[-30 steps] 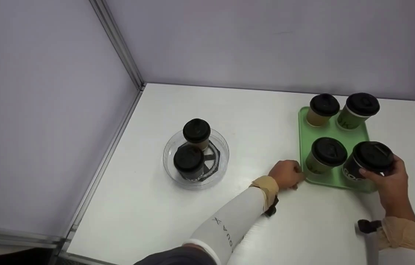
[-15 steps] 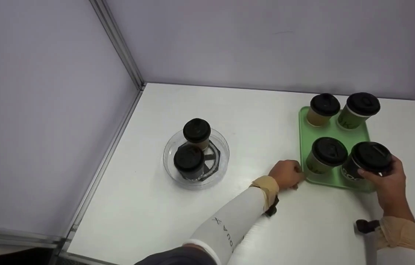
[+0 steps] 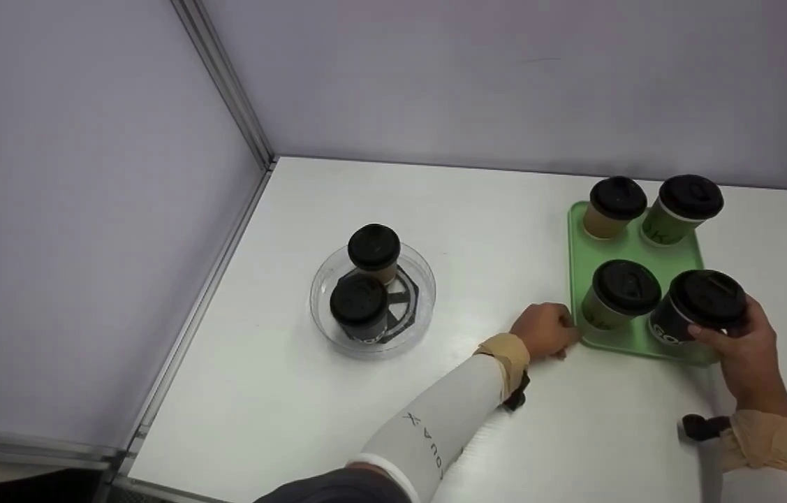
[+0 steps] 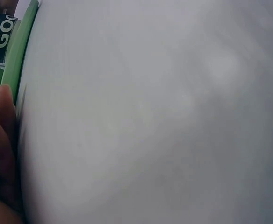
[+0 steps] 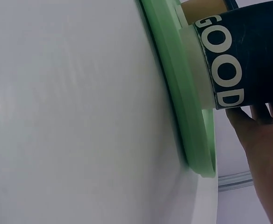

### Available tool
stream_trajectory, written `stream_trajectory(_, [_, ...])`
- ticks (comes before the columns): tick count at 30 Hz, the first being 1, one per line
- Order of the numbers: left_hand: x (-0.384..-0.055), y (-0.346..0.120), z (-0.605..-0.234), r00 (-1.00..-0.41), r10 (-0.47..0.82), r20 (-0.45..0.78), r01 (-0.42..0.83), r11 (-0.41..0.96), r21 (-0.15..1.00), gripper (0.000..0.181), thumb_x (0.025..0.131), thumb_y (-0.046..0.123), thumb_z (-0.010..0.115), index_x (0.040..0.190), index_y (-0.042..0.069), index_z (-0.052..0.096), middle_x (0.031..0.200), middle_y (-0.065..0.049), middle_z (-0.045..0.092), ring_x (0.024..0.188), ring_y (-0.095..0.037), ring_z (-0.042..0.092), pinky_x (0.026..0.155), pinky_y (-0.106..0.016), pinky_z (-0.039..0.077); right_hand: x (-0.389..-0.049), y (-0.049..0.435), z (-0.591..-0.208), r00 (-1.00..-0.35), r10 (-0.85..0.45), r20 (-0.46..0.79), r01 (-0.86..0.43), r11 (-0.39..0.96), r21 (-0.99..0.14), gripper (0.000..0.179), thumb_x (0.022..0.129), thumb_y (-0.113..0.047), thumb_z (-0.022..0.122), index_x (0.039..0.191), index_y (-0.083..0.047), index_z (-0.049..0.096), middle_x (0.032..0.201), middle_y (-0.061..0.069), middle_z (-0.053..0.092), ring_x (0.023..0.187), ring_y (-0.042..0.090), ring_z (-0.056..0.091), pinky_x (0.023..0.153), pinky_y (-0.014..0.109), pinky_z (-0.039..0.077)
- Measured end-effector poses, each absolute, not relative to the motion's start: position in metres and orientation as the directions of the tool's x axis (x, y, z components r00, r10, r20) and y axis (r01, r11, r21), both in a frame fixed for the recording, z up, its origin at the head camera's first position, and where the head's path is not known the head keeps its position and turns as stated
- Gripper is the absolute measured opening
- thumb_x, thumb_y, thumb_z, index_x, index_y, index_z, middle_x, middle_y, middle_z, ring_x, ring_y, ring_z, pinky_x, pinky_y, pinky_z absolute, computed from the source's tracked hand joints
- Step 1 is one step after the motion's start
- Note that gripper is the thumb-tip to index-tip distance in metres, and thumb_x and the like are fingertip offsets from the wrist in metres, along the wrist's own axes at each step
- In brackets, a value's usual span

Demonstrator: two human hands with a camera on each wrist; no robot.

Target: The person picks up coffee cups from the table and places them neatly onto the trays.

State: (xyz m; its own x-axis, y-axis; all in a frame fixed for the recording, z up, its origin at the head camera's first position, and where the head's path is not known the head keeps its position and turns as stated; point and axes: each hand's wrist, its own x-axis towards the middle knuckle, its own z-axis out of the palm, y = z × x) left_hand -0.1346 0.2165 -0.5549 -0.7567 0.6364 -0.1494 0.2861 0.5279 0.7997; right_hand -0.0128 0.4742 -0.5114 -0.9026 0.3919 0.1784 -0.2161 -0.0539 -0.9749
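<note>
My right hand (image 3: 749,346) grips a black paper coffee cup (image 3: 672,318) with a black lid at the front right corner of the green tray (image 3: 669,262). The right wrist view shows white GOOD lettering on this cup (image 5: 248,56), its base at the tray rim (image 5: 178,88). At the tray's front left corner, my left hand (image 3: 543,330) has curled fingers against the rim and appears to pinch it; the left wrist view shows its fingers (image 4: 3,121) there. Beside the gripped cup stands a green lidded cup (image 3: 606,307).
Behind on the tray are a brown lidded cup (image 3: 602,222) and another green one (image 3: 669,223). To the left, a clear round dish (image 3: 424,307) bears a brown cup (image 3: 376,248) and a black cup (image 3: 359,307). Walls (image 3: 477,91) enclose the white table (image 3: 281,391).
My right hand and the black cup shift very slightly left, then back right, with the cup turning a little. My left hand stays at the tray's rim.
</note>
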Motion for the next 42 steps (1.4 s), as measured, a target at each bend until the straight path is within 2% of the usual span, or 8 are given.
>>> stream_trajectory(7, [-0.1329,0.2143,-0.5522,-0.753,0.646,-0.127,0.319,0.527,0.788,0.016,0.093,0.028,0.066,0.082,0.017,0.064,0.052,0.010,0.058,0.044,-0.002,0.057,0.052,-0.015,0.044,-0.0111,0.4750,-0.5126,-0.917,0.366,0.160,-0.184,-0.032,-0.982,0.074,0.080,0.024,0.064,0.143,-0.008,0.041,0.133,0.000,0.051,0.131,0.010,0.042,0.102,0.014,0.032])
stream_trajectory(16, [-0.1341,0.2167,-0.5567,-0.752,0.643,-0.145,0.296,0.526,0.797,0.016,0.093,0.029,0.065,0.082,0.018,0.063,0.053,0.009,0.059,0.045,-0.003,0.058,0.051,-0.016,0.045,-0.0106,0.4773,-0.5162,-0.918,0.370,0.144,-0.175,-0.052,-0.983,0.075,0.080,0.025,0.063,0.143,-0.009,0.041,0.133,0.000,0.051,0.129,0.012,0.041,0.100,0.014,0.033])
stream_trajectory(25, [-0.1339,0.2160,-0.5563,-0.756,0.642,-0.132,0.308,0.526,0.793,0.016,0.092,0.028,0.066,0.080,0.018,0.063,0.051,0.010,0.058,0.044,-0.002,0.057,0.053,-0.015,0.044,-0.0093,0.4761,-0.5180,-0.916,0.372,0.153,-0.190,-0.065,-0.980,0.076,0.079,0.026,0.062,0.143,-0.009,0.041,0.132,0.000,0.052,0.126,0.013,0.044,0.097,0.013,0.036])
stream_trajectory(32, [-0.1332,0.2162,-0.5566,-0.758,0.634,-0.151,0.281,0.527,0.802,0.016,0.092,0.026,0.065,0.079,0.018,0.062,0.052,0.009,0.059,0.045,-0.003,0.058,0.052,-0.016,0.045,-0.0135,0.4722,-0.5204,-0.902,0.380,0.204,-0.270,-0.131,-0.954,0.073,0.076,0.033,0.055,0.138,-0.003,0.044,0.129,0.007,0.054,0.118,0.013,0.052,0.090,0.017,0.046])
stream_trajectory(42, [-0.1341,0.2168,-0.5564,-0.761,0.634,-0.137,0.302,0.533,0.790,0.018,0.092,0.028,0.064,0.077,0.019,0.061,0.051,0.009,0.059,0.044,-0.003,0.057,0.053,-0.016,0.044,-0.0151,0.4730,-0.5193,-0.899,0.391,0.195,-0.254,-0.105,-0.961,0.073,0.077,0.030,0.059,0.139,-0.004,0.044,0.129,0.005,0.054,0.119,0.012,0.050,0.092,0.015,0.043])
